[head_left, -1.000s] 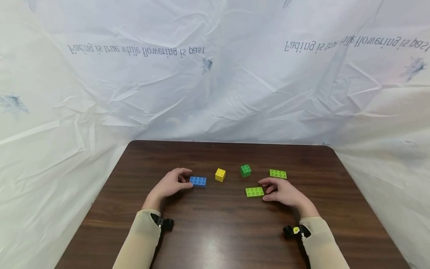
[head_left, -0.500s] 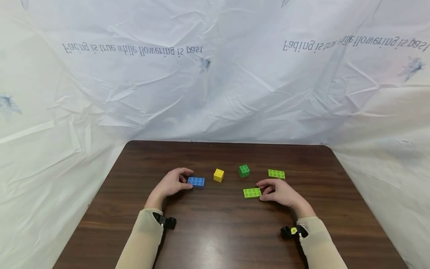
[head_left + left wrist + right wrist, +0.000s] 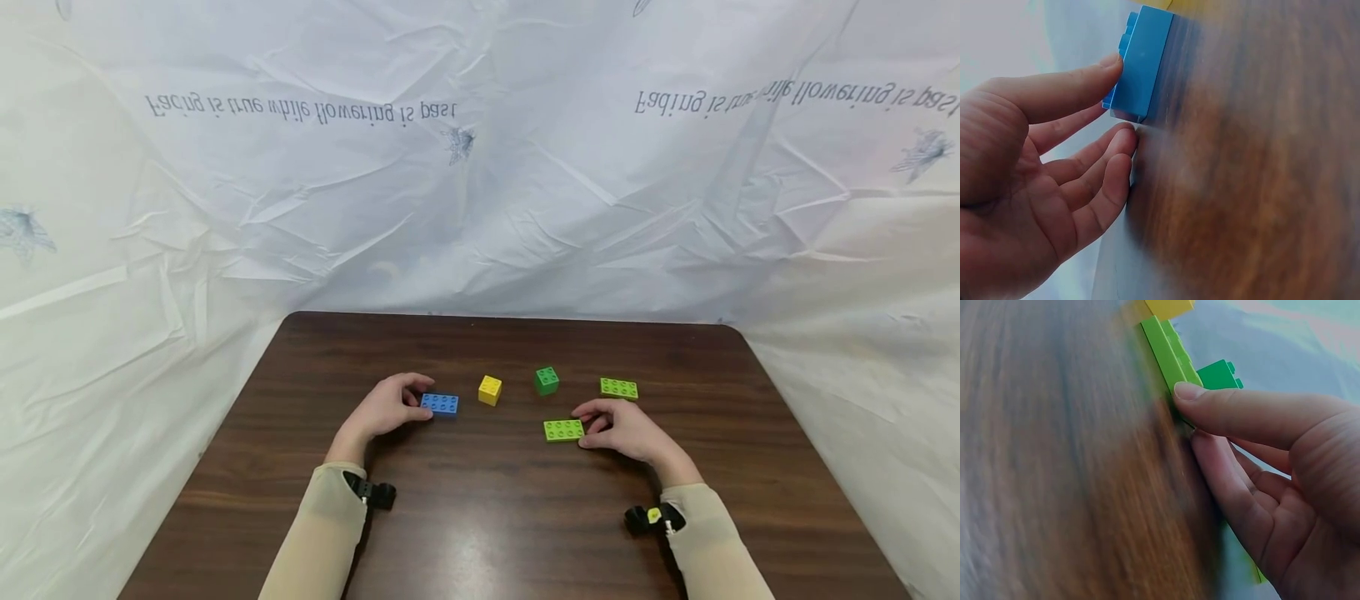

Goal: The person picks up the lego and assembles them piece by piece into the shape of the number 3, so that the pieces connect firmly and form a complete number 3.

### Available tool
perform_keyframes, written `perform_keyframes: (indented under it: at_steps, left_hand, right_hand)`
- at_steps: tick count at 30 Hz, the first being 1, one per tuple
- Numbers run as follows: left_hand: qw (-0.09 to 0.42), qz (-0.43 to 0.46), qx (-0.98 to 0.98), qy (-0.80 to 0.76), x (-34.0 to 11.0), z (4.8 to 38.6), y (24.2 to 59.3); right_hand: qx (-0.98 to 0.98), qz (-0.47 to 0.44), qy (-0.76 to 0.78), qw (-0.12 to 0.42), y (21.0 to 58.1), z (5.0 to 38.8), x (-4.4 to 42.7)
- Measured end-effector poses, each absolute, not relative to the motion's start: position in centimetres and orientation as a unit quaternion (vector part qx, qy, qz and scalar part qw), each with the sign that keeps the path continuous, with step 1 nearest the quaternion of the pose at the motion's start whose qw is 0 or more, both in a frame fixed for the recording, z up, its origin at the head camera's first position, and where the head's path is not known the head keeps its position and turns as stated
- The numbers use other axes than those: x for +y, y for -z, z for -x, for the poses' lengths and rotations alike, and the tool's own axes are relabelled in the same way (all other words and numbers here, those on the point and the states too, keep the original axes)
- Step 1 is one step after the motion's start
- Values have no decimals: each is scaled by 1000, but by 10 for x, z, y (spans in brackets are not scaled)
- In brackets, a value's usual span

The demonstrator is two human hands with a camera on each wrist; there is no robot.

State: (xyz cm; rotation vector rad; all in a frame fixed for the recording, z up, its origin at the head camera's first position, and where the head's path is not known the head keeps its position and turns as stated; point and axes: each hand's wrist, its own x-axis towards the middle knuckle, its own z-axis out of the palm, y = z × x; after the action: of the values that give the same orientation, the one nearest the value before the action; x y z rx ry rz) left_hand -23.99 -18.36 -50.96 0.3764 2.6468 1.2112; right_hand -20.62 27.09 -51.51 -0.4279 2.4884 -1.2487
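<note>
L hand (image 3: 386, 408): thumb on blue rect. plastic brick (image 3: 441, 404), L end; can't tell if fingers grip. R hand (image 3: 626, 429): fingers pinch lime-green rect. plastic brick (image 3: 563, 430), R end. Both on brown wood-grain table (image 3: 480, 475).

Left to right on table (image 3: 480, 475): left hand (image 3: 382, 408) at left end of first brick (image 3: 441, 405), then second brick (image 3: 490, 391), third brick (image 3: 547, 382) behind front brick (image 3: 563, 430), right hand (image 3: 624, 431) at latter's right end, last brick (image 3: 618, 388) behind right hand

Your blue brick (image 3: 1142, 62) looks to be of smooth plastic. Before you, the table (image 3: 472, 475) looks glossy and wood-grained; your sleeve (image 3: 318, 533) seems matt cloth.
</note>
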Motion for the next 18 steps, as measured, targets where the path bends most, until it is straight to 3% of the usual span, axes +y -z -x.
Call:
perform_keyframes:
  at_steps: [18]
  left_hand:
    - [90,-119,898,-415,-187,239,509]
  right_hand:
    - [891,167,397,147,514,204,264]
